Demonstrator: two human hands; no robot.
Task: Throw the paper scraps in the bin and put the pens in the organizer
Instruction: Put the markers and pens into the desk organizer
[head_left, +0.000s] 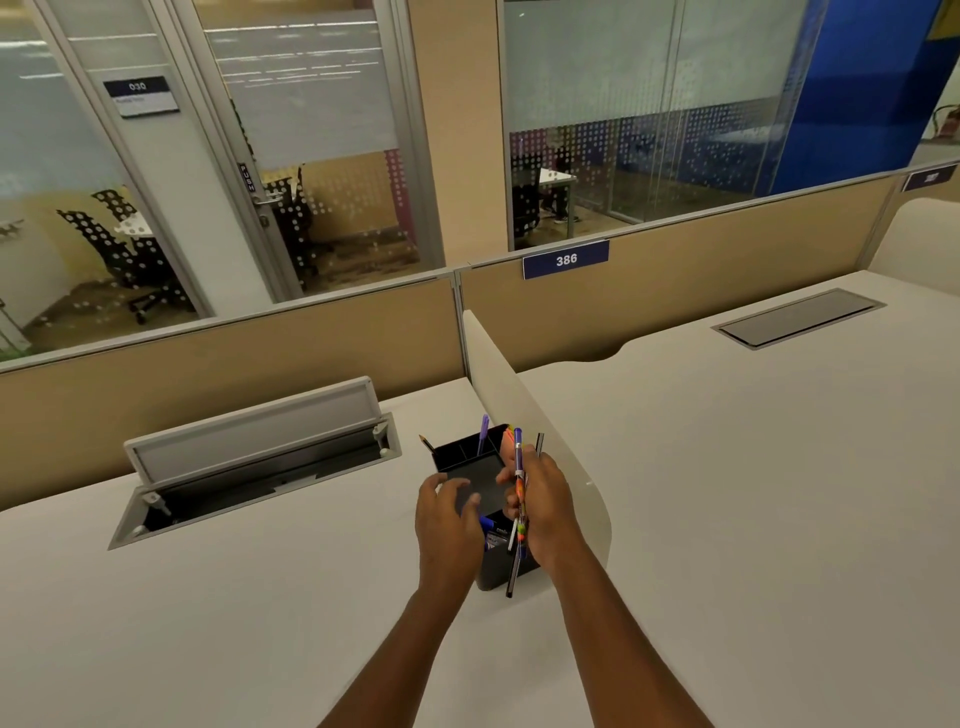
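A black desk organizer (470, 460) stands on the white desk against a low cream divider. A purple pen (483, 431) stands upright in one of its back compartments and a pencil tip (427, 442) pokes out at its back left. My right hand (540, 512) is closed around a bundle of several pens (518, 512), held upright over the organizer's right side. My left hand (449, 519) hovers over the organizer's front left with a blue pen (487, 524) at its fingertips. No paper scraps or bin are in view.
An open cable hatch (254, 467) with its lid raised sits in the desk to the left. The cream divider (524, 415) runs along the organizer's right. Beyond it lies a second desk with a closed hatch (797, 318). Tan partition panels (223, 364) border the back.
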